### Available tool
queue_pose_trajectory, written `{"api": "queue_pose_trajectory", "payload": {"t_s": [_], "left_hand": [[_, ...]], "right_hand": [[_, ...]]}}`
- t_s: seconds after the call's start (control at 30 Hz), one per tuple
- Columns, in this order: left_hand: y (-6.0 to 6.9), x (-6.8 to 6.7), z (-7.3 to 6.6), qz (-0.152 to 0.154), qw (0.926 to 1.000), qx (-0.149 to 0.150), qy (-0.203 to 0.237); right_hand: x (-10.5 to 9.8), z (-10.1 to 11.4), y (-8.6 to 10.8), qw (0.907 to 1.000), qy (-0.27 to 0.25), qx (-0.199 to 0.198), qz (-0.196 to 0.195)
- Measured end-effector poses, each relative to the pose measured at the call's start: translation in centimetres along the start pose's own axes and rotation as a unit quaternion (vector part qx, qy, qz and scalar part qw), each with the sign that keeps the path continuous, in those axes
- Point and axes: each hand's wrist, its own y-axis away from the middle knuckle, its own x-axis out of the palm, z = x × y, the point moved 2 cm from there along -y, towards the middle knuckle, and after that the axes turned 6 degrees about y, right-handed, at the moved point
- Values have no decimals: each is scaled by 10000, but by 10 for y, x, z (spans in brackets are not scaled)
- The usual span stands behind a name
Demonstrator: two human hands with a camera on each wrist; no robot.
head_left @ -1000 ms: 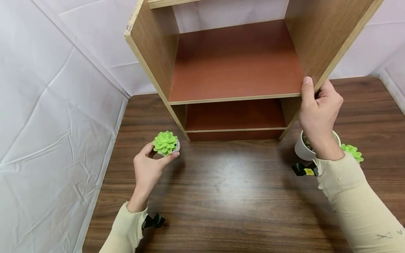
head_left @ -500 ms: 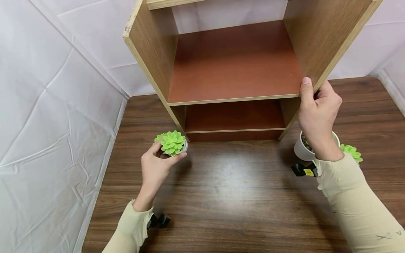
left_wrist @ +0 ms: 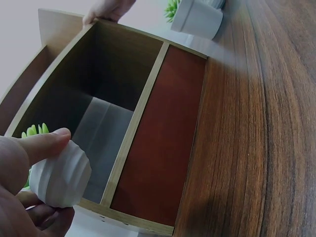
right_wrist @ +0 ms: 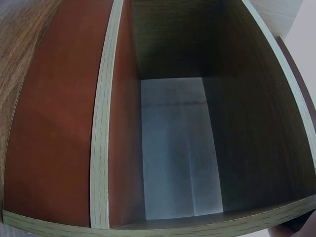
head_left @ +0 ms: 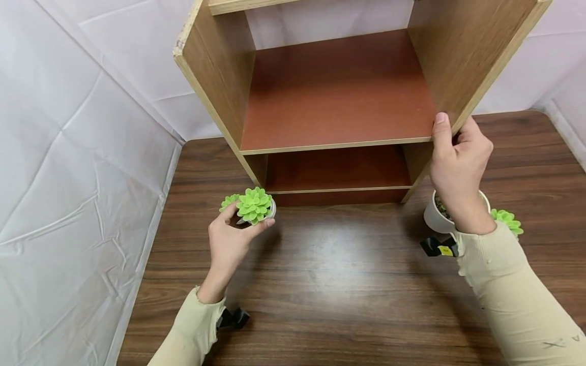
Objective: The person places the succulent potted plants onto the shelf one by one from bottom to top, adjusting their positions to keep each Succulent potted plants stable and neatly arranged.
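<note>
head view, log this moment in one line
left hand: holds potted succulent | right hand: grips side of shelf unit | white pot: on table, partly hidden

A succulent point(head_left: 254, 204) is lime green, its pot point(left_wrist: 61, 175) white; shelf boards point(head_left: 339, 96) are rust-red, the tabletop point(head_left: 339, 284) dark-streaked brown.

Looks into a shaded compartment point(right_wrist: 256, 113) of the wooden shelf unit point(right_wrist: 168, 226), through to a pale backdrop point(right_wrist: 177, 148). Takes in, leftward, a light-edged shelf board point(right_wrist: 102, 123), a reddish-brown panel point(right_wrist: 54, 123) and brown tabletop point(right_wrist: 19, 54); catches right-hand fingers point(right_wrist: 280, 231) at the bottom right.
</note>
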Motion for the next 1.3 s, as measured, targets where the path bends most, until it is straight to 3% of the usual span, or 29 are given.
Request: {"api": "queue_pose_trajectory", "payload": {"t_s": [0.17, 0.37, 0.67, 0.9, 1.17, 1.3], "left_hand": [[5, 6, -21, 33, 9999, 32, -154], [4, 13, -25, 94, 9999, 45, -127], [0, 17, -19, 153, 9990, 153, 399], [-3, 19, -15, -5, 9975, 296, 645], [-7, 26, -16, -9, 9961, 746, 478], [-14, 30, -1, -18, 9951, 922, 346]], "right_hand": [[-2, 1, 0, 10000, 18, 20, -18], [-5, 1, 1, 9999, 47, 68, -93], [-1, 2, 4, 9999, -11, 42, -114], [3, 2, 6, 9998, -83, 81, -129], [4, 4, 7, 9998, -112, 95, -133], [5, 3, 7, 9998, -126, 97, -156]]}}
